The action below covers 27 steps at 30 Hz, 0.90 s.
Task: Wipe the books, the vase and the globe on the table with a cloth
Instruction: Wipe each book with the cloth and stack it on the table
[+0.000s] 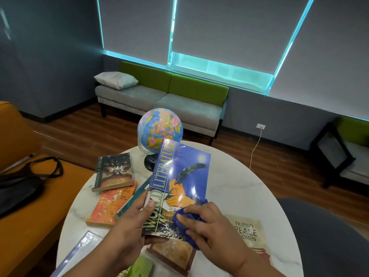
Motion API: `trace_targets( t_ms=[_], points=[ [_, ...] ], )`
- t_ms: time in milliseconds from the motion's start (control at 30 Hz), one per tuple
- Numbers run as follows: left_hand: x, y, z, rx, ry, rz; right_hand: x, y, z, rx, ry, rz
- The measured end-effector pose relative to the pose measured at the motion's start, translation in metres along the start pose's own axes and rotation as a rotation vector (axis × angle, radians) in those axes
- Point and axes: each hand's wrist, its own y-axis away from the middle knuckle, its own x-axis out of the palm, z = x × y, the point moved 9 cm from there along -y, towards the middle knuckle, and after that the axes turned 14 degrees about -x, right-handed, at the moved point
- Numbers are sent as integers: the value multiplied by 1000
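**Blue book held up for a wipe**

The blue book [180, 186] is lifted clear of the desk [239, 188], tilted with its front cover facing up, probably so the cloth can run over the glossy cover without the other books getting in the way. The left hand [129, 226] is closed around its lower spine corner, thumb on the cover and fingers underneath, propping it steady. The right hand [207, 224] has its fingers curled over a bunched blue cloth [187, 216], pressing it against the lower part of the cover.

Spread flat on the desk are the books still lying in wait: a dark book [113, 171] overlapping an orange book [111, 204] toward the left edge, a brown book [173, 256] under the hands at the near edge, and a cream book [249, 234] toward the right. The globe [159, 127] stands on its dark base near the far edge, just behind the raised book. I can't pick out a vase from here.
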Motion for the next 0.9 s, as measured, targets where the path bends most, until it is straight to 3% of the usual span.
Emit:
trace_targets(
  t_ms=[233,367,500,800,900],
  points=[
    [6,9,2,-104,-64,186,-59,-7,-94,315,133,-211],
    [4,8,2,-109,-80,219,-73,-6,-109,478,149,-270],
    [8,2,1,-93,-50,243,-43,-1,-80,435,90,-230],
    [-6,-16,-9,37,29,55,8,20,-6,129,-136,-128],
    [-12,-18,-8,39,71,30,1,34,-22,276,-273,-173]
  ],
)
